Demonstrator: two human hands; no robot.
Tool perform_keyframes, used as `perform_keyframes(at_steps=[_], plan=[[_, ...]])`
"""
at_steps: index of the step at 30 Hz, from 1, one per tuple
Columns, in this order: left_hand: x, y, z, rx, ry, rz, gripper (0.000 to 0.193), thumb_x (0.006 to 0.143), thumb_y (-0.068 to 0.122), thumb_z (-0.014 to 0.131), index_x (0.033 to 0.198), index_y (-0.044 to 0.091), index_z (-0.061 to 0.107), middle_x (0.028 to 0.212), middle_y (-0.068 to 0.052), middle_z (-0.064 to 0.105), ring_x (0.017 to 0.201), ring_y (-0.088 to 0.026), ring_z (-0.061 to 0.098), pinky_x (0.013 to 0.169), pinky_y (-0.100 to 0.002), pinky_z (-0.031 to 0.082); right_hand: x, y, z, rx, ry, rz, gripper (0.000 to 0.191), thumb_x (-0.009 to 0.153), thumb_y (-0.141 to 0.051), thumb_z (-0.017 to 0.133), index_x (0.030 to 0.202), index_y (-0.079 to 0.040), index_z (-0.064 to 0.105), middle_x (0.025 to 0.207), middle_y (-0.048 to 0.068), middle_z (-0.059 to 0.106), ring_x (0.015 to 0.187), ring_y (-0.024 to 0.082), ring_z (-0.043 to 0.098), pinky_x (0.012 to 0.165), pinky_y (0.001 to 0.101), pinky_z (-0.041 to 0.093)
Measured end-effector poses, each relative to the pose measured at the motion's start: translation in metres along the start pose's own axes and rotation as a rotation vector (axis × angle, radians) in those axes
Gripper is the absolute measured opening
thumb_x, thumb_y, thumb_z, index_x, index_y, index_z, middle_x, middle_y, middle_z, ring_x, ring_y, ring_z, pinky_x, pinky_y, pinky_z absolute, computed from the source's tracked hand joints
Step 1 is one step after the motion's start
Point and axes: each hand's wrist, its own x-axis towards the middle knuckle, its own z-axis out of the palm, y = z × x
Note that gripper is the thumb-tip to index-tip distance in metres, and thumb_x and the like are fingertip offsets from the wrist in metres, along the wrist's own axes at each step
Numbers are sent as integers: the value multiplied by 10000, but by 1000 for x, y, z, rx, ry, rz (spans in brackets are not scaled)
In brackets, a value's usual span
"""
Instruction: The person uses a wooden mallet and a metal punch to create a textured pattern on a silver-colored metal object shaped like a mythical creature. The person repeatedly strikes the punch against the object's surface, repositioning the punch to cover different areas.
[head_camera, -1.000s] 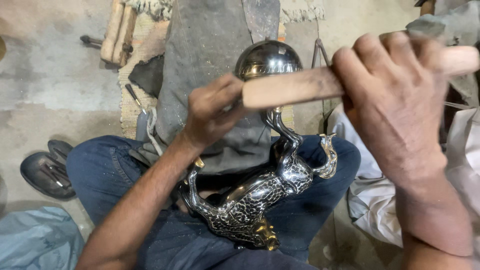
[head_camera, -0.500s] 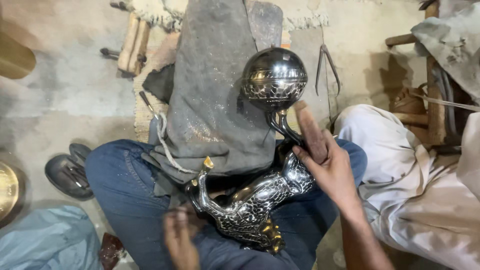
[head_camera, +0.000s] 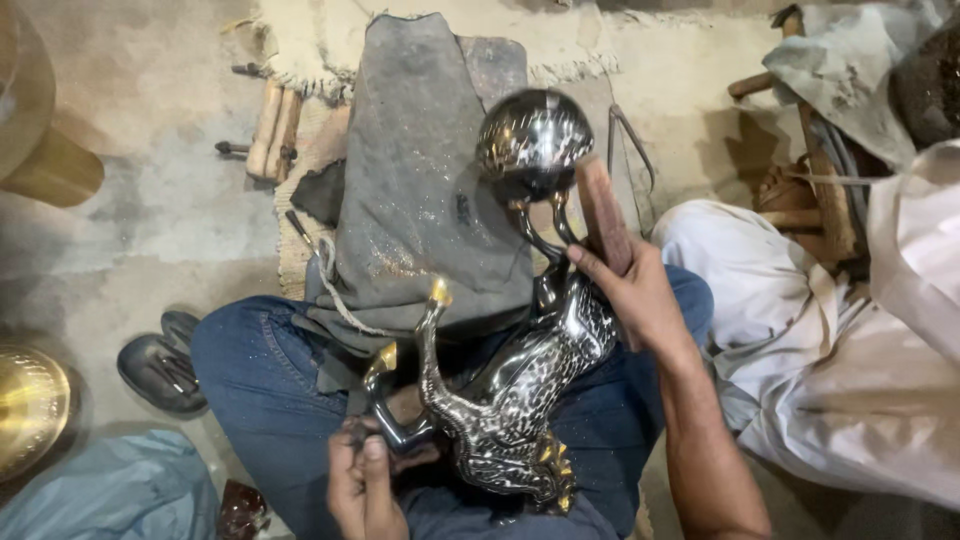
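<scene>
Engraved silver-and-gold metal animal figurine (head_camera: 520, 400) lying diagonally across the lap, left hand (head_camera: 365, 480) gripping its leg, right hand (head_camera: 640, 300) holding a wooden block (head_camera: 603, 215) beside its neck.

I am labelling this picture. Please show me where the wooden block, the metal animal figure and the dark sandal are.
wooden block (head_camera: 601, 212), head view, on its long upper face.
metal animal figure (head_camera: 530, 385), head view, on its patterned body.
dark sandal (head_camera: 160, 368), head view, on its strap part.

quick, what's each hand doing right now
Left hand: closed on the figurine, at its leg.
Right hand: closed on a wooden block.
</scene>
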Motion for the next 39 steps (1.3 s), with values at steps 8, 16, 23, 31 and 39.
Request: perform_keyframes(at_steps=[8,16,23,31,39], plan=[[20,92,-17,-489,-616,-263,753,1080,457,505,1424,-212,468,912,-105,744,572,-92,552,556,-196,442,-28,-10,-6,302,-26,62,445,875,-378,767,1089,4,687,916,25,753,820,108,702,734,258,563],[47,72,-102,-302,-924,-874,715,1048,414,532,1465,-165,509,997,-195,707,826,-220,630,807,-342,513,-87,2,49,552,-160,214,377,957,-322,717,1060,40,700,823,63,717,717,118,670,648,267,543],[39,83,-68,-357,-710,-1154,570,1011,323,569,1423,-70,536,1105,-271,695,1009,-332,675,965,-462,537,-69,29,81,572,-164,58,379,937,-323,713,1131,0,674,892,75,777,713,127,739,666,279,616],[46,119,13,-323,-842,-4,336,1084,262,575,1254,-13,664,1048,-198,742,985,-290,721,939,-452,604,-67,3,62,-45,-58,-67,422,924,-290,736,1238,-11,692,896,152,784,804,225,762,702,353,604],[103,165,117,515,-287,719,171,1066,76,682,1226,17,685,1207,-203,681,1051,-257,689,940,-381,612,-46,-10,8,-220,86,16,516,897,-328,726,1300,-24,620,946,189,788,753,261,792,704,378,642]])
